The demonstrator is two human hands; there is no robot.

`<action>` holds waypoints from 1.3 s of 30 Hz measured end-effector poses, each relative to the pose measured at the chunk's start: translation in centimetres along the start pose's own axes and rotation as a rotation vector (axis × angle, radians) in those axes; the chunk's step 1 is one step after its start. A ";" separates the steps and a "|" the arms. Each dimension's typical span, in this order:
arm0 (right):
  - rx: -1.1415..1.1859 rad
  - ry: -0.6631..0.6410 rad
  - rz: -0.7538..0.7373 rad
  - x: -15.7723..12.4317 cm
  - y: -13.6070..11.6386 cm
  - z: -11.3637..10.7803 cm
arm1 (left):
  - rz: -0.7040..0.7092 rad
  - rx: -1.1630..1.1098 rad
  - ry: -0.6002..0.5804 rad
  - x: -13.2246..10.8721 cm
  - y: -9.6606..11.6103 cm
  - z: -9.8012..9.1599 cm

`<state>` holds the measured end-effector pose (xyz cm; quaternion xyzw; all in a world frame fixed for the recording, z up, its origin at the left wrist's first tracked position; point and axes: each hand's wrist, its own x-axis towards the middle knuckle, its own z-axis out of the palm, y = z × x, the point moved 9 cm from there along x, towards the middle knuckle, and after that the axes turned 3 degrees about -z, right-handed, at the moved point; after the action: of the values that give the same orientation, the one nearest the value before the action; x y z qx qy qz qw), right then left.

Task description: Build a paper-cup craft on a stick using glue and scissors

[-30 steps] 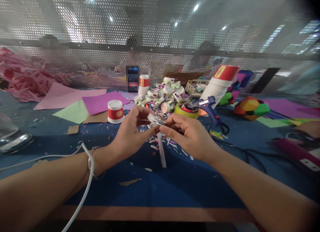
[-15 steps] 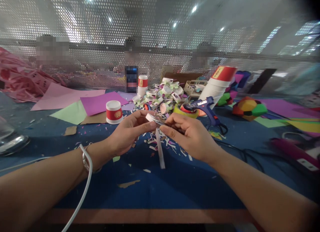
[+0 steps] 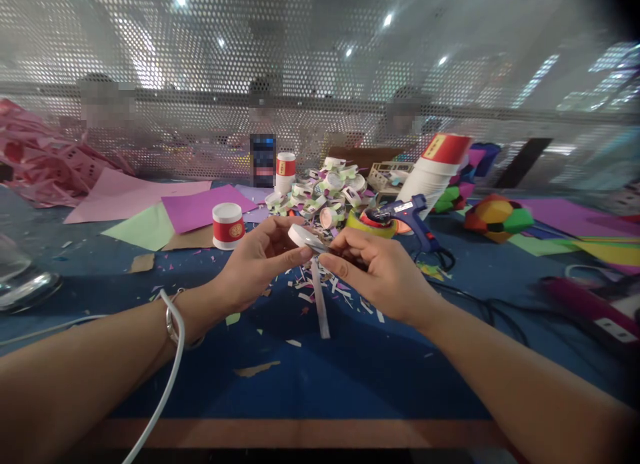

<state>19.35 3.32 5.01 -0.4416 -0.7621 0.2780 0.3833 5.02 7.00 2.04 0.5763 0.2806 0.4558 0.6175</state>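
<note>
Above the blue cloth (image 3: pixel 350 384) of the table, both hands meet near the middle of the view. The left hand (image 3: pixel 257 257) pinches a small white round paper piece (image 3: pixel 301 237) between thumb and fingers, its rim tilted up. The right hand (image 3: pixel 383 267) is closed around what look like scissors (image 3: pixel 321 247); the handles are mostly hidden by the fingers, and the grey blades point left, meeting the paper piece. Just below them a pale strip (image 3: pixel 321 301) runs toward the near edge; whether it hangs or lies on the cloth, I cannot tell. Paper scraps (image 3: pixel 345 287) are scattered around it.

Beyond the hands rises a pile of cut paper rings (image 3: pixel 333 187), with a short stack of red and white cups (image 3: pixel 286 174) at its left. A single cup (image 3: pixel 229 225) sits bottom up beyond the left wrist, near a purple sheet (image 3: pixel 203 207). Past the right hand, a blue glue gun (image 3: pixel 413 214) lies by a yellow roll (image 3: pixel 367 227), and a tall leaning stack of cups (image 3: pixel 427 174) stands behind it. Farther right is a many-coloured ball (image 3: pixel 499 217). A white cable (image 3: pixel 173 371) crosses the left wrist beside a bracelet (image 3: pixel 171 324).
</note>
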 end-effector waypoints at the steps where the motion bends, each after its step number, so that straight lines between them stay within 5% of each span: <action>1: -0.004 -0.005 -0.003 0.0 0.0 0.0 | -0.001 0.002 -0.007 0.0 0.0 0.1; 32: 0.134 0.045 0.027 0.3 0.8 -0.4 | 0.071 0.038 0.023 -0.1 0.7 -0.3; 39: 0.180 0.084 0.029 0.7 1.0 -0.7 | 0.177 0.352 0.081 -0.2 1.7 -0.7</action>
<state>20.20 4.48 4.85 -0.4277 -0.7109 0.3321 0.4488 3.91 7.01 3.51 0.6790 0.3291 0.4749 0.4529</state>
